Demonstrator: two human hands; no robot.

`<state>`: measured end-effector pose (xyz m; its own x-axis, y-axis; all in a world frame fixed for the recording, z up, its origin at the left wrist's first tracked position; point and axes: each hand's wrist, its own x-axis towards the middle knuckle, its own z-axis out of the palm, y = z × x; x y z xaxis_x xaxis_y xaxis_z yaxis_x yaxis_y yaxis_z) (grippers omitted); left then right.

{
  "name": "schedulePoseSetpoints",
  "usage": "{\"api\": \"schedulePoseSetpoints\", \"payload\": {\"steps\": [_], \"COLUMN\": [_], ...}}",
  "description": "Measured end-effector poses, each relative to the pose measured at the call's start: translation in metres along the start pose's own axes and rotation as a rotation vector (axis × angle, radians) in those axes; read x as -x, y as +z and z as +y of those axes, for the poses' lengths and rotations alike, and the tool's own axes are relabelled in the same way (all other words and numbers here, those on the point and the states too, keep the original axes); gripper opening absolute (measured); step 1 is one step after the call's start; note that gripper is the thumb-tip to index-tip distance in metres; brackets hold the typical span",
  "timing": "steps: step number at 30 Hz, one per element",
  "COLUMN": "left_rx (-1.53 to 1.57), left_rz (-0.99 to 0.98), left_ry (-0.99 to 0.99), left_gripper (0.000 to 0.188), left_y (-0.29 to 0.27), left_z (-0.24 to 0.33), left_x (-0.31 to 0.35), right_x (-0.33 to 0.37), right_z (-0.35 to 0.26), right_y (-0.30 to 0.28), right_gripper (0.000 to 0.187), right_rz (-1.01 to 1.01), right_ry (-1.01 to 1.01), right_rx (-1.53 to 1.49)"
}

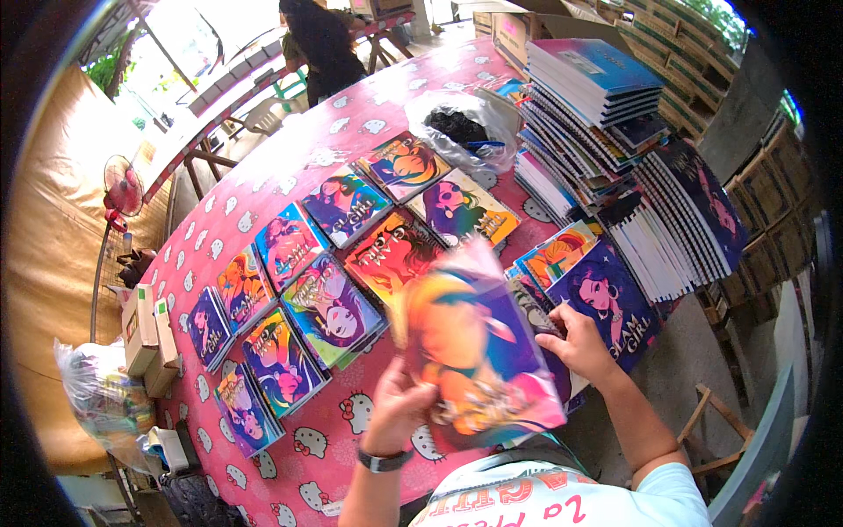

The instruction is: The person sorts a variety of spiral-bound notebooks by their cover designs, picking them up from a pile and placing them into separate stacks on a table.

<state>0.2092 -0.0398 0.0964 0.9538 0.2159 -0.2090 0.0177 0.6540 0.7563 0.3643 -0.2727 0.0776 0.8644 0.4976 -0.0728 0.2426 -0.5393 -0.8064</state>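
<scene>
A wide tabletop under a pink cloth printed with white cat faces fills the centre, its edges bowed by the lens. Bare cloth runs along its left and far sides and in a patch at the near left; the right side is crowded. The person's pale shirt is at the near edge.

To the left hangs a tan curtain; behind the right edge rise stacked brown cartons.

A tall pile of spiral-bound notebooks, topped in blue, blocks the far right corner. Nearer, more notebooks lean with white page edges showing, beside a purple-covered notebook. Beyond the far edge, a dark-haired person stands near another table.

A clear plastic bag with dark contents sits left of the tall pile. Two slanting rows of five bright illustrated notebooks cross the middle. A red fan stands by the curtain.

One blurred, colourful notebook is raised, tilted, above the near edge. The left hand clamps its lower left side, thumb in front. The right hand is bent just beside its right edge, near the piles; whether its fingers are closed on anything, I cannot tell.
</scene>
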Motion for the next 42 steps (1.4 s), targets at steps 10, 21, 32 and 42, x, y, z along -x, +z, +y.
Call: {"api": "schedulePoseSetpoints", "payload": {"steps": [10,21,32,42], "left_rx": [-1.437,-1.351,-1.298,-0.099], "left_rz": [0.231,0.651,0.863,0.239], "left_ry": [-0.062,0.354,0.200,0.463], "left_gripper": [0.054,0.041,0.079,0.021], "left_y": [0.024,-0.122,-0.337,-0.083], "left_z": [-0.057,0.075,0.145,0.113], "left_x": [0.013,-0.205,-0.311,-0.107], "right_x": [0.006,-0.247,-0.264,-0.027], "right_z": [-0.012,-0.047,-0.076,-0.012], "right_y": [-0.021,0.090,0.106,-0.107], "right_gripper": [0.030,0.053,0.039,0.035], "right_rz": [0.004,-0.465,-0.206,-0.595], "right_ry": [-0.021,-0.188,-0.548,-0.198], "right_rx": [0.256,0.488,0.148,-1.144]}}
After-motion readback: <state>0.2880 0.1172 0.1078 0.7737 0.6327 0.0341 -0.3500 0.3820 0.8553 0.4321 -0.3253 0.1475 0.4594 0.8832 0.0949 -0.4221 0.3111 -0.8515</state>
